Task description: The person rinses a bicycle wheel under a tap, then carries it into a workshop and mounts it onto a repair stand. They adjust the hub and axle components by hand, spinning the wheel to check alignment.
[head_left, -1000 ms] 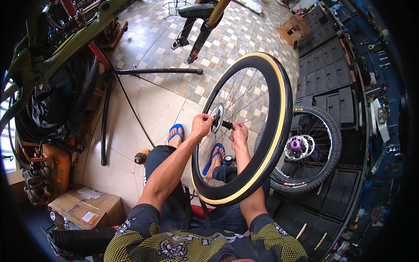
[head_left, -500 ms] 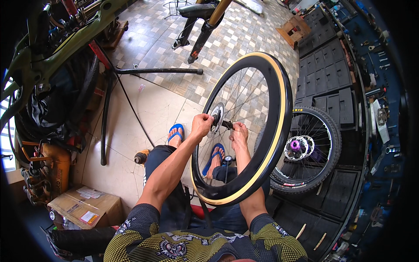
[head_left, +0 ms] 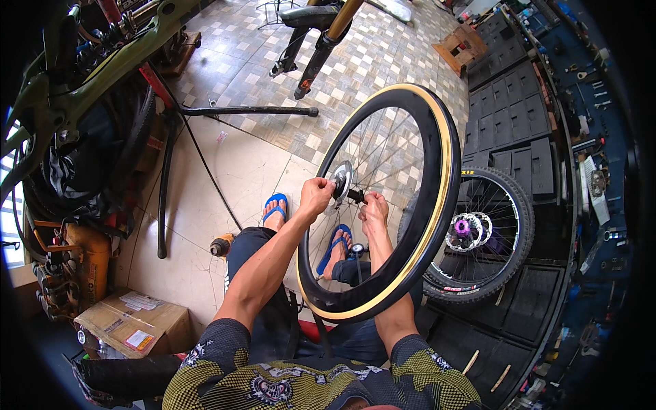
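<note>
A bicycle wheel with a deep black rim and a tan-walled tyre stands tilted in front of me, held up at its axle. My left hand pinches the axle end on the side with the silver brake disc. On the other side, my right hand has its fingers closed on the opposite end of the black hub. Thin spokes run from the hub to the rim. Fingertips cover both axle ends, so their exact shape is hidden.
A knobby-tyred wheel with a purple hub leans by black drawers at right. Ahead hangs a suspension fork. A stand leg crosses the floor at left, near a green bike frame. A cardboard box lies lower left.
The wheel's rim and spokes look slightly shifted, and its tilt has changed a little. Both hands stay at the axle ends in nearly the same place.
</note>
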`<state>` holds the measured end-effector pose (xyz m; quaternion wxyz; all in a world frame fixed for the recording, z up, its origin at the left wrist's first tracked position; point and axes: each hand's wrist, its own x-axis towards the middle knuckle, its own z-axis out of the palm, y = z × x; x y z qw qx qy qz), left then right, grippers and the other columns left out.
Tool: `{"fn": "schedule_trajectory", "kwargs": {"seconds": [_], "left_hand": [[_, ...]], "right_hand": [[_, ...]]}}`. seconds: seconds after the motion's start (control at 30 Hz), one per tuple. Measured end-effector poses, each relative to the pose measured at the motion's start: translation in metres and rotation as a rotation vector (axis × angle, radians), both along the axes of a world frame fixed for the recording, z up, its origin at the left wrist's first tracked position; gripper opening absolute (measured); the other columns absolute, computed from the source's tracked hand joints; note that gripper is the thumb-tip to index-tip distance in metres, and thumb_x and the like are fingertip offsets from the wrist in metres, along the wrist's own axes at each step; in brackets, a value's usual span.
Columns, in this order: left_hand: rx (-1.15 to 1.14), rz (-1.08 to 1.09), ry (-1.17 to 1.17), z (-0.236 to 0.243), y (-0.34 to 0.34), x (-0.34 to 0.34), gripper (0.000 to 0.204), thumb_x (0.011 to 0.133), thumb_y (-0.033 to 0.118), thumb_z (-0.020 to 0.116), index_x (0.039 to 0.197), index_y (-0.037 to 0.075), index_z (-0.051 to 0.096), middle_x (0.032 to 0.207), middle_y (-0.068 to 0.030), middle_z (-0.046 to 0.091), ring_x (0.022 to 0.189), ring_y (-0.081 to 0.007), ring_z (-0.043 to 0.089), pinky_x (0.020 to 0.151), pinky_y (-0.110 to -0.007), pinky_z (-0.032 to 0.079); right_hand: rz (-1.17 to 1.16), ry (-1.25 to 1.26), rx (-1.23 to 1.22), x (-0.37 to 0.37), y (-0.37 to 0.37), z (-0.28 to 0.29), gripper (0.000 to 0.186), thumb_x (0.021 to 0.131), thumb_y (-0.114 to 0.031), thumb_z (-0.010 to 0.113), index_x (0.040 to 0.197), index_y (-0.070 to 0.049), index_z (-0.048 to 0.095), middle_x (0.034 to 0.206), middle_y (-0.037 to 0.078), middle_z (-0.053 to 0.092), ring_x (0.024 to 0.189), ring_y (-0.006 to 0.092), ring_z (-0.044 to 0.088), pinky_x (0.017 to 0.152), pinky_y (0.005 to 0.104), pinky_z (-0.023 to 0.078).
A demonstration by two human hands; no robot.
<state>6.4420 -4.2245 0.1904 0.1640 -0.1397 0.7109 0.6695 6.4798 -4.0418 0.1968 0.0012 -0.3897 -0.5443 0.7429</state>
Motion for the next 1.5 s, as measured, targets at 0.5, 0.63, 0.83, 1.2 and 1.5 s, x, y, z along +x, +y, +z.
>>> {"fn": "schedule_trajectory", "kwargs": {"seconds": [0.5,0.63,0.83,1.2,1.5], "left_hand": [[0.038,0.026,-0.023,-0.002,0.0,0.0,0.025,0.091,0.024,0.072,0.091,-0.002,0.074,0.077,-0.0081,0.072,0.065,-0.0133,0.061,0.06,-0.033,0.049],[0.024,-0.014,-0.029,0.002,0.003,0.0,0.021,0.094,0.021,0.072,0.094,0.0,0.073,0.077,-0.0015,0.068,0.066,-0.0083,0.054,0.059,-0.029,0.043],[0.028,0.012,-0.027,0.003,0.003,0.0,0.024,0.091,0.023,0.073,0.09,-0.001,0.075,0.077,-0.0086,0.073,0.066,-0.0142,0.062,0.062,-0.033,0.05],[-0.004,0.005,-0.005,0.003,0.001,0.0,0.026,0.09,0.024,0.072,0.089,-0.001,0.075,0.076,-0.0096,0.072,0.066,-0.0147,0.062,0.063,-0.034,0.05],[0.012,0.014,-0.006,0.002,0.0,0.0,0.025,0.09,0.023,0.072,0.087,-0.002,0.074,0.073,-0.0084,0.071,0.063,-0.0134,0.061,0.059,-0.033,0.049]], "right_hand": [[0.008,0.007,-0.013,0.0,0.0,-0.002,0.018,0.095,-0.01,0.062,0.108,-0.014,0.051,0.081,0.0,0.053,0.042,0.0089,0.032,0.041,0.0292,0.028],[0.015,-0.005,0.016,0.001,0.006,-0.004,0.017,0.095,-0.01,0.062,0.107,-0.014,0.051,0.081,0.001,0.053,0.042,0.0096,0.034,0.039,0.0299,0.028],[-0.001,0.005,0.036,0.001,0.003,-0.005,0.016,0.095,-0.01,0.061,0.106,-0.014,0.051,0.076,0.0,0.051,0.042,0.0095,0.033,0.04,0.0298,0.028],[0.008,-0.014,0.032,0.002,0.0,0.004,0.015,0.094,-0.009,0.06,0.106,-0.013,0.052,0.079,0.0,0.051,0.042,0.0089,0.032,0.04,0.0298,0.029],[-0.005,0.014,-0.005,0.002,-0.002,0.002,0.016,0.094,-0.009,0.061,0.106,-0.013,0.052,0.076,0.0,0.049,0.041,0.0094,0.032,0.038,0.0294,0.03]]}}
